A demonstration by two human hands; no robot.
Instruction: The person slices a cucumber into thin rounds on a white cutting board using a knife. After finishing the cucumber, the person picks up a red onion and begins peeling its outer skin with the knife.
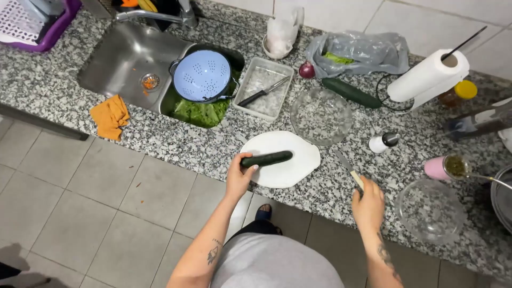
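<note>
My left hand (238, 176) grips the near end of a dark green cucumber (269, 158) that lies across a white round cutting board (290, 172) on the speckled granite counter (176, 144). To the right, my right hand (368, 205) rests on the counter with its fingers on the pale handle of a small knife (346, 166), whose blade points away toward the back. A clear glass bowl (320, 116) stands just behind the board.
A second cucumber (351, 92), a red onion (306, 70) and a plastic bag (362, 50) lie at the back. A blue colander (201, 76) over lettuce (200, 113) sits in the sink, beside a tray with a black knife (262, 92). Paper towel roll (426, 77), another glass bowl (431, 210), orange cloth (110, 117).
</note>
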